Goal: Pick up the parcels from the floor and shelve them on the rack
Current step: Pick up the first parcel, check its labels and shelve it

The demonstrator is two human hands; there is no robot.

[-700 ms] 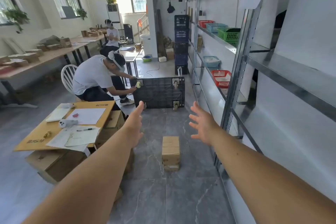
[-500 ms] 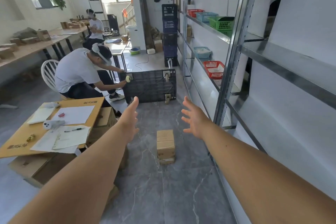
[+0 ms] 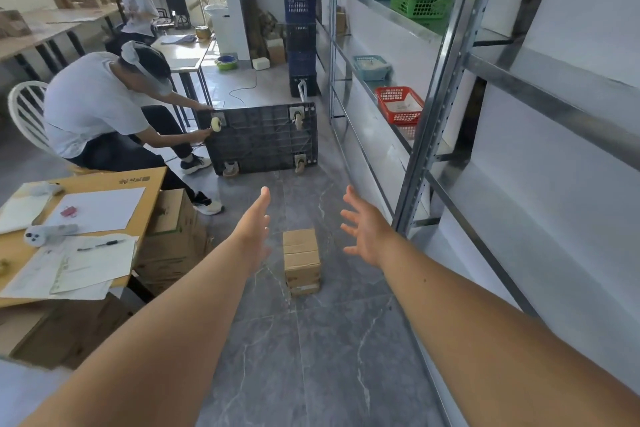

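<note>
A small stack of brown cardboard parcels stands on the grey floor in the aisle. Both of my arms reach forward over it. My left hand hovers to the left of the stack, fingers straight, holding nothing. My right hand hovers to the right of it with fingers spread, also empty. Neither hand touches the parcels. The metal rack runs along the right side, its shelves holding coloured baskets.
A seated person handles an upturned black wheeled dolly that lies across the aisle ahead. A low board table with papers rests on cardboard boxes at left. Stacked dark crates stand further back.
The view has dropped and moved closer to the parcels. Both hands have come lower and nearer to the stack, staying open on either side of it.
</note>
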